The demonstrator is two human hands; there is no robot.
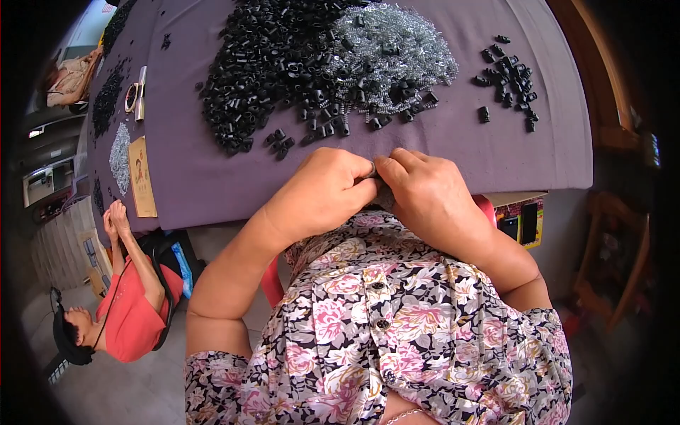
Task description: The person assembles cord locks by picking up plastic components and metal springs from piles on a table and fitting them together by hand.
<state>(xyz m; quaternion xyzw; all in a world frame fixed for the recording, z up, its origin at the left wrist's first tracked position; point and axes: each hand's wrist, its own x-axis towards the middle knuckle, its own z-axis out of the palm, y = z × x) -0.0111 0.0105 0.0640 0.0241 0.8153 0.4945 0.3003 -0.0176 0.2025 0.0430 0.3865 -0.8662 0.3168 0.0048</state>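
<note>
Close to my body, at the near edge of the cloth-covered table, both hands meet fingertip to fingertip. My left hand (320, 185) is closed in a pinch around a small black plastic piece (372, 170), only a bit of which shows. Against the same piece press the curled fingers of my right hand (427, 185), hiding most of it. Beyond my hands spreads a large heap of small black hollow plastic parts (258, 78). A pile of shiny metal springs (400, 53) overlaps its right side. Farther right lies a small group of black pieces (511, 78) resembling cord locks.
Purple-grey cloth (184, 163) covers the table. At the left are a yellowish booklet (142, 177), a silver tube (141, 92) and another spring pile (120, 159). A person in a red top (134, 312) sits there, hands together. A phone (529, 223) lies below the table's right edge.
</note>
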